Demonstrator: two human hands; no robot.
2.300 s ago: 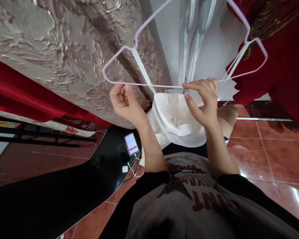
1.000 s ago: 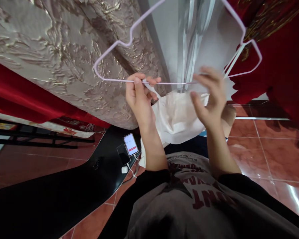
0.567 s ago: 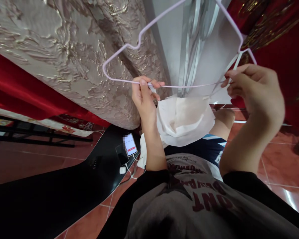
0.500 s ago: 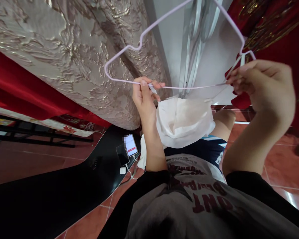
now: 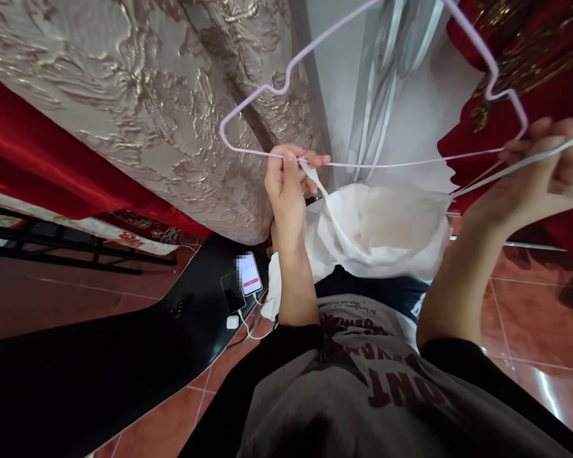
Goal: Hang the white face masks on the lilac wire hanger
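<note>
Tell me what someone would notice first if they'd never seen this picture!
Probably the pale lilac hanger across the upper middle, pinched along the bottom by the left hand. Just below is a white garment, with a white strap stretched to the right hand. Crinkly gold-patterned fabric fills the upper left.

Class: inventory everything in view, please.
hanger: 1, lilac, upper centre
garment: 1, white, below hanger
straps: 2+, white, above garment
surface: 1, black, lower left
phones: 2, screens white/black, on surface
box: 1, white, beside phones
brocade: 1, beige, upper left
cloths: 2, red, either side
rack: 1, black, left
panels: 2, grey, behind hanger
floor: 1, reddish, below
shirt: 1, grey, bottom
left hand: 1, bare, on hanger
right hand: 1, bare, on straps
</note>
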